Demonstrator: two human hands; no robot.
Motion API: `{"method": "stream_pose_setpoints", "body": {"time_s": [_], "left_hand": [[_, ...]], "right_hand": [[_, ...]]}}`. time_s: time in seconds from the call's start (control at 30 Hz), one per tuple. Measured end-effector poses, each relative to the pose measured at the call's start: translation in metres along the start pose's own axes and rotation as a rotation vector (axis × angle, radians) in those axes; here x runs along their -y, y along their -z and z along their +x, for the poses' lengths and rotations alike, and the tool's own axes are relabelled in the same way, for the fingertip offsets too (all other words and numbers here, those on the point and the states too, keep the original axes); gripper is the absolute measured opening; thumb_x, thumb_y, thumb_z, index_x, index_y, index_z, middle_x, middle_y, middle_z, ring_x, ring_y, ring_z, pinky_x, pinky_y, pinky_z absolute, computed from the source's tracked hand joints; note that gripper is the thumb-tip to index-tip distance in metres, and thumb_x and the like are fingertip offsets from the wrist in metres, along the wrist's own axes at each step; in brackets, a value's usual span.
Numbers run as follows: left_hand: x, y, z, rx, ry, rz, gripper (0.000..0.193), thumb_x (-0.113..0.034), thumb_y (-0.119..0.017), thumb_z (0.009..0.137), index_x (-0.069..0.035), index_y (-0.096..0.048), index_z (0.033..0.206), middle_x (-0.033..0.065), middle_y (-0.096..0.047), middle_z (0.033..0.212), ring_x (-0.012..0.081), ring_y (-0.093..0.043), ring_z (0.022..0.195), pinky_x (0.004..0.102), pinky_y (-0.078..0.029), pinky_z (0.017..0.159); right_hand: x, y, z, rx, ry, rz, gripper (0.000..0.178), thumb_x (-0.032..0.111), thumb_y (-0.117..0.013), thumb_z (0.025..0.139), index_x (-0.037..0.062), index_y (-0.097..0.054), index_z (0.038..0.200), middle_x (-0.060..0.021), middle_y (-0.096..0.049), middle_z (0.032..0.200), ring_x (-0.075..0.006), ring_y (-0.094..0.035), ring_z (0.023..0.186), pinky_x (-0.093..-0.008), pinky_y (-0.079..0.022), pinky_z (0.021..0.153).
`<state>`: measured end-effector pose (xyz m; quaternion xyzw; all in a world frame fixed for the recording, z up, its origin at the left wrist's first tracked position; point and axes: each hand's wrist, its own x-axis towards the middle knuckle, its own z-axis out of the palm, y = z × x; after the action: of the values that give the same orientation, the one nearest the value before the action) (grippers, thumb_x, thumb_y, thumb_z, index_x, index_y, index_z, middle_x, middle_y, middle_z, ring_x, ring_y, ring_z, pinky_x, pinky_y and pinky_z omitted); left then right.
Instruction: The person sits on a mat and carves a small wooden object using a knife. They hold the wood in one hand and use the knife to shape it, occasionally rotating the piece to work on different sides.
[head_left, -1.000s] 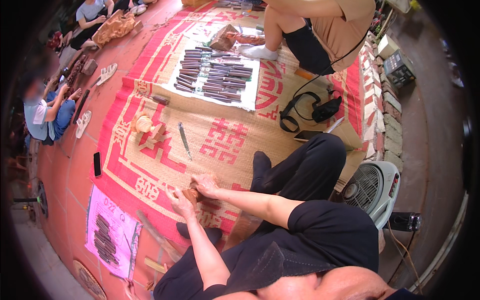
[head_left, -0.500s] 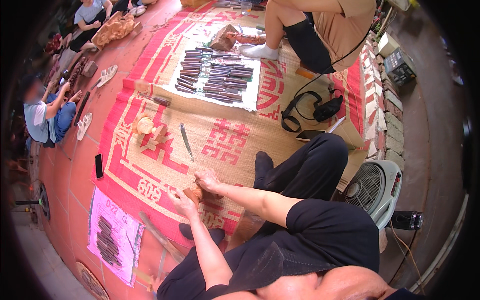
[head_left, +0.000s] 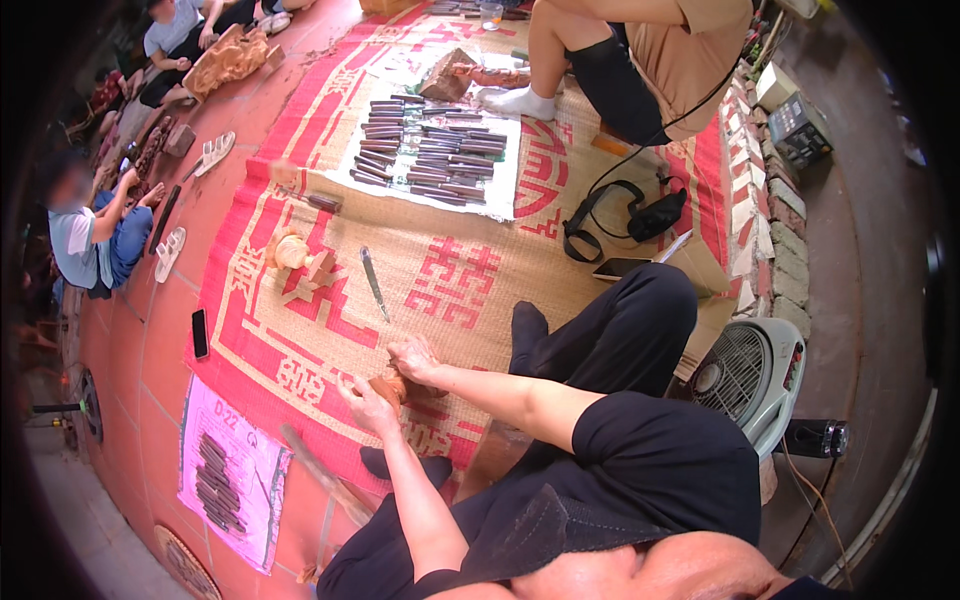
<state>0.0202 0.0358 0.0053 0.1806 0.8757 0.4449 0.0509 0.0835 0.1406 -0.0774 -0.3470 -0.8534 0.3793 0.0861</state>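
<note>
Two hands meet at lower centre around a brown piece [head_left: 387,388]: the left hand [head_left: 368,407] clasps it, the right hand [head_left: 414,362] touches it — how far its fingers close cannot be told. A grey fan [head_left: 742,375] stands at right. Farther off lie a slim metal tool [head_left: 373,284] and, at centre left, a pale carving [head_left: 291,251]. At upper centre, dark tools [head_left: 467,160] crowd a white sheet [head_left: 506,198] near a seated person [head_left: 685,65].

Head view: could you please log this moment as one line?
left hand: on brown wood carving | right hand: on same carving | ahead: slim metal tool lying on red-patterned woven mat
</note>
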Motion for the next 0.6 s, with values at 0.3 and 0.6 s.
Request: {"method": "stream_pose_setpoints", "body": {"time_s": [0.3, 0.6], "left_hand": [[0.001, 0.003, 0.001, 0.061, 0.079, 0.095, 0.048, -0.036, -0.045, 0.093, -0.006, -0.044, 0.131, 0.0205, -0.061, 0.109, 0.0364, -0.059, 0.092, 0.0460, -0.043, 0.076], [0.001, 0.005, -0.006, 0.033, 0.073, 0.041, 0.047, -0.034, -0.044, 0.094, -0.005, -0.045, 0.131, 0.0216, -0.061, 0.109, 0.0359, -0.059, 0.093, 0.0452, -0.044, 0.077]], "right_hand": [[0.038, 0.002, -0.029, -0.147, 0.102, 0.233, 0.016, 0.024, -0.058, 0.082, 0.0092, -0.059, 0.086, -0.0119, -0.063, 0.082, -0.0327, -0.058, 0.085, -0.0420, -0.040, 0.079], [0.011, -0.009, -0.007, -0.097, -0.028, 0.113, 0.017, 0.026, -0.059, 0.080, 0.0096, -0.060, 0.086, -0.0173, -0.065, 0.077, -0.0365, -0.061, 0.077, -0.0461, -0.042, 0.072]]}}
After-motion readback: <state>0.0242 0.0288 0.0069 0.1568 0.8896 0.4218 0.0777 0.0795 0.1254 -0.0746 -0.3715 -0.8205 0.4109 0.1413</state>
